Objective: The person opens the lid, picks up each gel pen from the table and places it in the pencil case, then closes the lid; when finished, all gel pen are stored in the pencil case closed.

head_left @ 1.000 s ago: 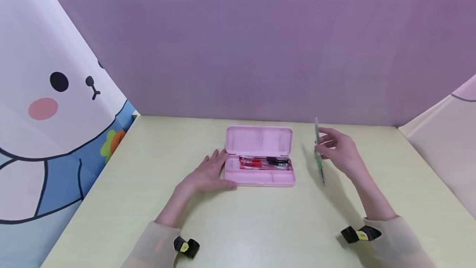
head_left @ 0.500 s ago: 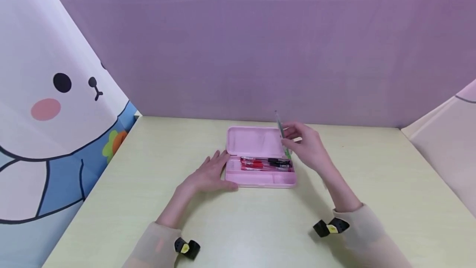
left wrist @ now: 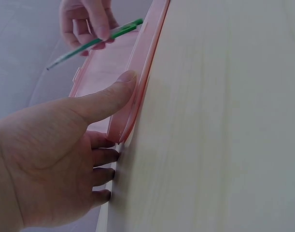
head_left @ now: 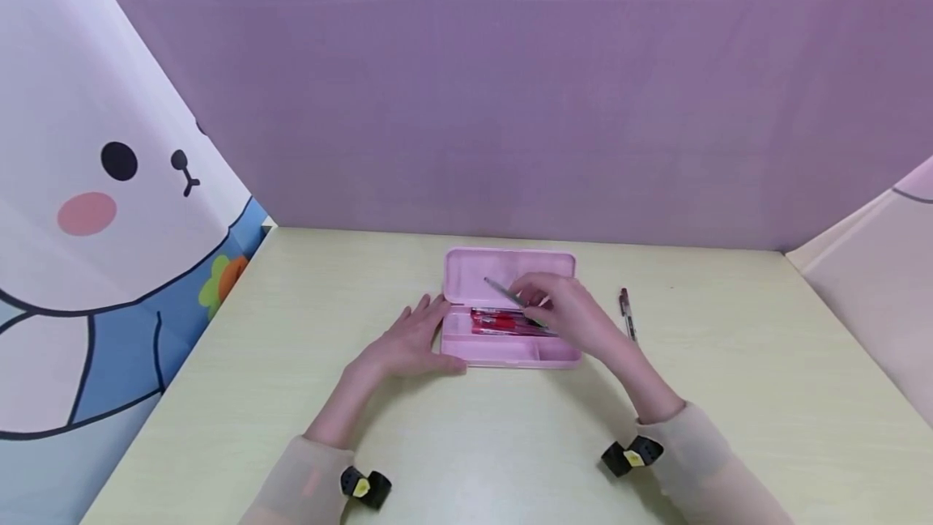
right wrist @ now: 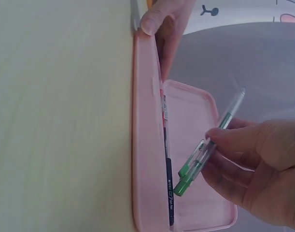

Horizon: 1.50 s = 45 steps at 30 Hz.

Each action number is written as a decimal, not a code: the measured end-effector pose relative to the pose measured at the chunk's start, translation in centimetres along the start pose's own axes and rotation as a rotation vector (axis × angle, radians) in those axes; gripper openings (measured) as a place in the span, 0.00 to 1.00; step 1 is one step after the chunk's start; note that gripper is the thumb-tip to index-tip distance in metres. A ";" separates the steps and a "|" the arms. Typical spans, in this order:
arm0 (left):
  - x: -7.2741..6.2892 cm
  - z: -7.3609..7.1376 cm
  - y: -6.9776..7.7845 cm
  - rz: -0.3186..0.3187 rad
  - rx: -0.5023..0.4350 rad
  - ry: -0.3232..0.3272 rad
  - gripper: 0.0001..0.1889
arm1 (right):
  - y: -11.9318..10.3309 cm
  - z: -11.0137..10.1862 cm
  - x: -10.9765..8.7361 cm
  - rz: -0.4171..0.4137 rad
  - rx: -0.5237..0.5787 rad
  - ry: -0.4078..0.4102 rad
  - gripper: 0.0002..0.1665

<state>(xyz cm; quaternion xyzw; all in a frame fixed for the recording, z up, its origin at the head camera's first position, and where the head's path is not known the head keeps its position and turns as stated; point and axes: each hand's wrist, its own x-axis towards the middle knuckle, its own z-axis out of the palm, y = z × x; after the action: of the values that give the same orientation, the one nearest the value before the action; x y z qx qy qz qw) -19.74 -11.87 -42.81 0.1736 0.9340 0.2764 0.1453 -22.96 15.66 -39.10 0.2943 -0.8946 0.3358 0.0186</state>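
A pink pencil case (head_left: 488,351) lies on the table with its lid (head_left: 474,274) swung back. My left hand (head_left: 408,343) rests against its left end, thumb on the front wall and the other fingers stretched along the side. Above the case, my right hand (head_left: 572,310) pinches a clear-barrelled green pen (right wrist: 224,116) between thumb and fingers. The pen slants, its green clip end low towards the case in the right wrist view and its tip up over the lid. Red pens (head_left: 503,322) and a black pen (right wrist: 170,188) lie in the back compartment, partly hidden by my right hand.
Another pen (head_left: 627,314) with a dark red end lies on the table (head_left: 729,330) to the right of the case, near my right forearm. A purple cloth (head_left: 510,104) rises behind the table's far edge. A cartoon-printed cloth (head_left: 131,282) hangs at the left.
My right hand has carried the green pen leftward from the table's right side to over the case, tilting it. The pen on the right has come into view. My left hand stays put.
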 end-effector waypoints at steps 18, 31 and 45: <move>-0.1 0.0 0.1 -0.009 0.002 -0.002 0.56 | 0.3 1.1 -0.9 -0.026 -0.225 -0.156 0.17; -0.1 0.0 0.1 -0.013 -0.002 -0.008 0.57 | 0.8 0.3 -0.9 -0.037 -0.208 -0.120 0.18; -0.1 0.1 0.3 -0.002 -0.006 -0.004 0.57 | 4.5 -5.7 -3.7 0.061 -0.053 0.083 0.17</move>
<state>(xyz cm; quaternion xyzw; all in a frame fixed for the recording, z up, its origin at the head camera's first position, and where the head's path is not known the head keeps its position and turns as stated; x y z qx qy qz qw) -19.52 -11.61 -42.65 0.1726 0.9332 0.2785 0.1478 -23.26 23.73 -38.19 0.2521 -0.9102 0.3242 0.0530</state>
